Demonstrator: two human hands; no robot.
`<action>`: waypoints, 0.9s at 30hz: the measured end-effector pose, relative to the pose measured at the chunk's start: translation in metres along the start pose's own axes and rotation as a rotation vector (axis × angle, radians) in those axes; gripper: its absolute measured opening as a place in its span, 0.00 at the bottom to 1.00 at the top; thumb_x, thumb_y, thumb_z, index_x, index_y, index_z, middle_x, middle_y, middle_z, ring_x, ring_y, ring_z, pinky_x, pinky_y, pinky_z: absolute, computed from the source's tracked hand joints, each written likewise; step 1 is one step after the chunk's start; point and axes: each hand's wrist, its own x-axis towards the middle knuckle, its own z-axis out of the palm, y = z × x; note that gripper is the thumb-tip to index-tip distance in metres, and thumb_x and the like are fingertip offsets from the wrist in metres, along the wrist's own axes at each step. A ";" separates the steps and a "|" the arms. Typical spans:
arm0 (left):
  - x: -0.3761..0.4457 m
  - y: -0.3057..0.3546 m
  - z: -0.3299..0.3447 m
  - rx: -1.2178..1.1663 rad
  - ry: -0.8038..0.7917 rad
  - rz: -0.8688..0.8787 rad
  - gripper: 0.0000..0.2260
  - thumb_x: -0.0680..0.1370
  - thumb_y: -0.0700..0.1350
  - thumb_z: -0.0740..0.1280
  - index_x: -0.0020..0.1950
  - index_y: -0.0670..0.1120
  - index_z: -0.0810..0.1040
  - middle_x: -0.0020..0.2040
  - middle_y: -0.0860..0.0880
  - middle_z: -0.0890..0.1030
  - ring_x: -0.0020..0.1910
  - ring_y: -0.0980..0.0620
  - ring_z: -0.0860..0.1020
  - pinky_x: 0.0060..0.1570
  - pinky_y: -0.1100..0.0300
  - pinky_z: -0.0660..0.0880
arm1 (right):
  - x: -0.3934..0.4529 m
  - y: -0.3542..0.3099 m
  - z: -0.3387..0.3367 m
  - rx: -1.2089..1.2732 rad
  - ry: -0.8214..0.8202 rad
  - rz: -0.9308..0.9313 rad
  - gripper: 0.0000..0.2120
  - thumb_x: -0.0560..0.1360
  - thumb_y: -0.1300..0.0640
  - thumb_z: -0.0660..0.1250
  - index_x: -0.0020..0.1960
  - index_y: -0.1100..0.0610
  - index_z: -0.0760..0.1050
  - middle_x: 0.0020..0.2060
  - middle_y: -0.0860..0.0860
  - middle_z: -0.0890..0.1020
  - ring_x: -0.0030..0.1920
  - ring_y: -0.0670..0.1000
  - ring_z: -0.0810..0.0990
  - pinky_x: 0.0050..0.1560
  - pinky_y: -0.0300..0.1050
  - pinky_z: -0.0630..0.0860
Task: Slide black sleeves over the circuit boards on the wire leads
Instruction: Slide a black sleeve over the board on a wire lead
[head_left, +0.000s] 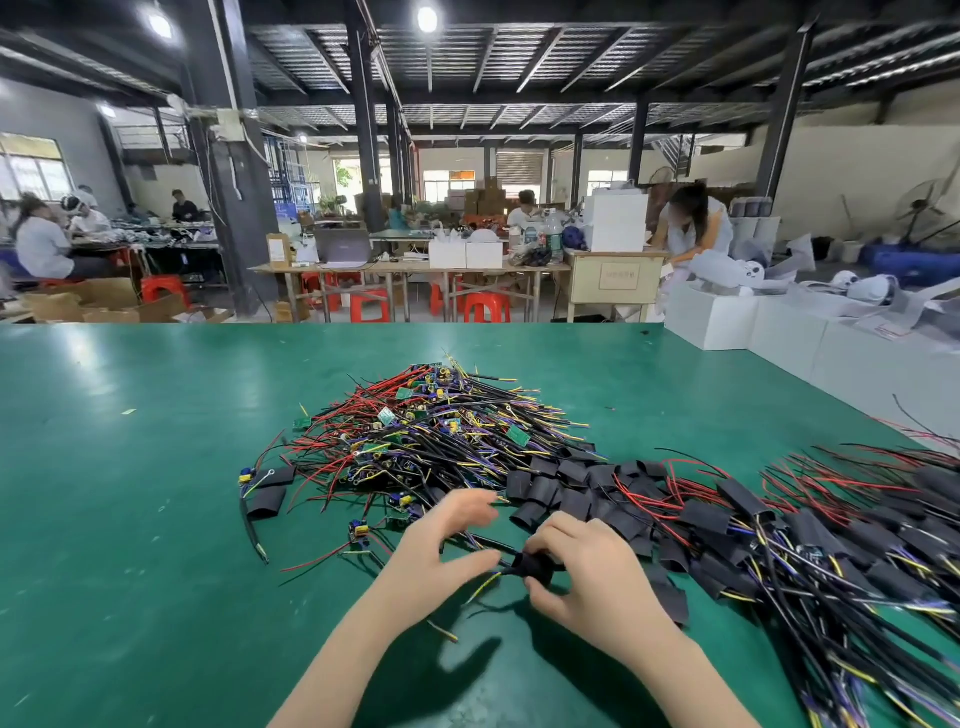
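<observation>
Green desk (156, 519). Left: two loose sleeves (270, 488) beside stray boards. Centre: big heap of bare boards on wires (415, 436), still to sleeve. Left hand (441, 540) released, fingers spread, thumb near lead. Right hand (582, 571) pinching black sleeve (535, 566) on lead, seemingly mid-slide. Right: empty sleeve stock (571, 488), then finished pile (831, 545). Judged roughly halfway.

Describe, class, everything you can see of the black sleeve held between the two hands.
The black sleeve is a short, matt, dark tube, seemingly soft plastic. It is raised just above the green table, pinched by the right hand, whose fingers hide part of it. A black lead runs out of its left end toward the left hand. Whether a circuit board sits inside cannot be seen.
</observation>
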 end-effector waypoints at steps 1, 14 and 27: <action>0.001 -0.003 -0.007 0.032 0.010 -0.003 0.22 0.73 0.44 0.73 0.64 0.55 0.74 0.58 0.58 0.80 0.61 0.58 0.76 0.63 0.65 0.69 | -0.001 0.002 0.000 0.003 -0.010 0.023 0.09 0.64 0.51 0.71 0.44 0.51 0.78 0.40 0.44 0.78 0.36 0.49 0.77 0.38 0.41 0.72; -0.003 -0.014 -0.006 0.352 -0.055 -0.070 0.05 0.73 0.47 0.74 0.47 0.50 0.83 0.43 0.56 0.80 0.42 0.60 0.77 0.48 0.65 0.73 | -0.003 0.005 0.002 0.207 -0.098 0.042 0.11 0.70 0.51 0.67 0.52 0.51 0.77 0.47 0.45 0.74 0.47 0.44 0.75 0.50 0.41 0.74; -0.003 0.003 0.004 0.208 0.135 0.074 0.08 0.68 0.34 0.76 0.41 0.45 0.84 0.42 0.51 0.80 0.42 0.57 0.79 0.46 0.69 0.73 | -0.002 0.001 0.001 0.373 0.054 0.024 0.13 0.70 0.52 0.73 0.53 0.53 0.82 0.45 0.42 0.79 0.44 0.32 0.73 0.47 0.24 0.67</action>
